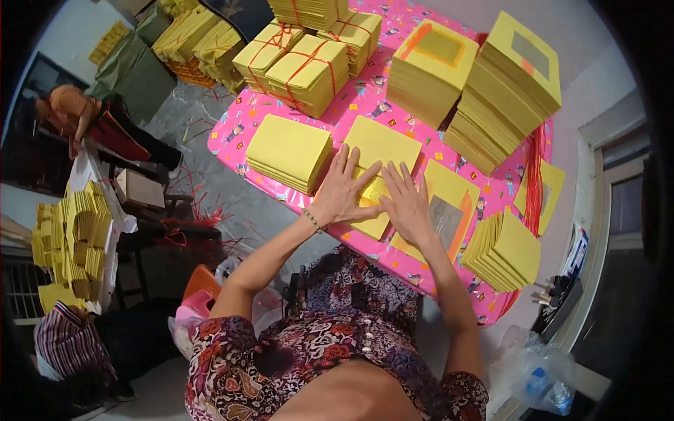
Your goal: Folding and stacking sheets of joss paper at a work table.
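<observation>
My left hand [340,192] lies flat on a yellow paper piece [382,144], its fingers spread. Beside it, my right hand [408,206] also rests flat with fingers stretched out, the two thumbs close together over the paper. Part of the paper is covered by my hands, so its folds cannot be made out. Just right of my right hand is a yellow sheet [469,191] with a silver square and an orange stripe. Left of my left hand sits a low stack of folded yellow papers [289,147]. A fanned stack of yellow papers [511,247] stands at the right.
Red-tied yellow bundles [305,70] and tall yellow stacks [428,74] fill the far side of the pink table [235,112]. Red strings [535,186] hang near the right edge. At left, a person in orange [74,109] and one in stripes [69,340] are by another paper-laden table.
</observation>
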Demonstrator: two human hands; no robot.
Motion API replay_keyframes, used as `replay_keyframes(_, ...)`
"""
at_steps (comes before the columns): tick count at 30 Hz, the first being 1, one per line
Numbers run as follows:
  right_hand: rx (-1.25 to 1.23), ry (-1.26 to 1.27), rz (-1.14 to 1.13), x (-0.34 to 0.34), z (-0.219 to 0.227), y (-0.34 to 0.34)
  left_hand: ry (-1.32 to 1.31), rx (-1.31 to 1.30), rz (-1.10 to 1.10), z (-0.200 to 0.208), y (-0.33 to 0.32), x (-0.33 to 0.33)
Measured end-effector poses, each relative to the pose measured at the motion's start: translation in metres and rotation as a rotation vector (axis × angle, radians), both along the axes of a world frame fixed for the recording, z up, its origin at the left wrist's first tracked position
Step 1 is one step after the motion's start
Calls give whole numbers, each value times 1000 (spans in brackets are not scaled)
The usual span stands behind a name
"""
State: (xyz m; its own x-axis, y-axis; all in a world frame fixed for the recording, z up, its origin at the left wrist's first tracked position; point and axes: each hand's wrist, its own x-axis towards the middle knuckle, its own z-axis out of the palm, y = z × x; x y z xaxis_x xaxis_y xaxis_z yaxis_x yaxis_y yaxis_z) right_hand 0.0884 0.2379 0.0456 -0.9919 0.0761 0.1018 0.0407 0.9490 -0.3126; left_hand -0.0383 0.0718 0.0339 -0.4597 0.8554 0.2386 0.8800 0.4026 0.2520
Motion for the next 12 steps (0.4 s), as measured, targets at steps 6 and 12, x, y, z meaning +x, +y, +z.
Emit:
replay_keyframes(6, 0, -52, 19, 0, -8, -2, -46, 16, 8, -6, -12, -6)
replay_keyframes(12, 118, -151, 17, -4, 7, -2, -29, 25, 15, -9, -14, -6)
